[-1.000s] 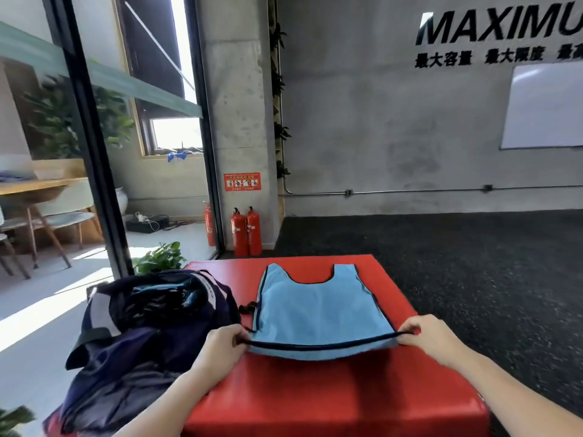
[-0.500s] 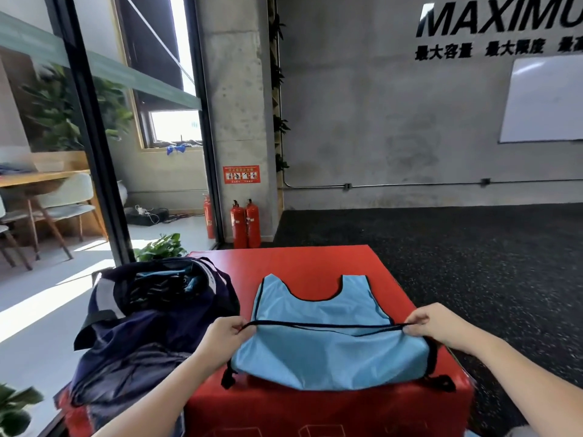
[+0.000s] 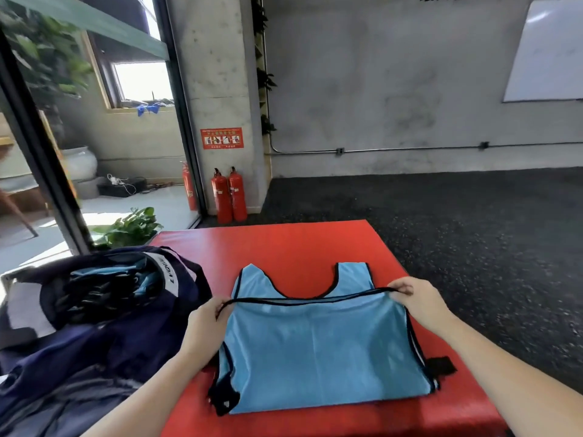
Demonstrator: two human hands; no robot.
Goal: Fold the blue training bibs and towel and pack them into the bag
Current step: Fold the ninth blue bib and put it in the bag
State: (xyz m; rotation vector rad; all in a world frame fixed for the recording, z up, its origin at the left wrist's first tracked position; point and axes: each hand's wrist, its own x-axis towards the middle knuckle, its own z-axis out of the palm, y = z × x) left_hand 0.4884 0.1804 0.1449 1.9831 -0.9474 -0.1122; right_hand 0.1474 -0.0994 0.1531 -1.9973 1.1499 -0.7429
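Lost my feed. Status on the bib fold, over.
Left hand and right hand each pinch the bib's hem. Blue bib half-folded on red mat. Bag open at left. Nothing in the way.

Gym corner, concrete and rubber floor.
Red fire extinguishers against pillar; whiteboard on wall; potted plant beside glass.

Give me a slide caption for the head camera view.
Both hands pinch a blue bib's hem, folding it on a red mat.

Bright daylight floods from the window — blown-out white there, sun patch on floor below it, wide-angle bending at edges — slight softness overall.
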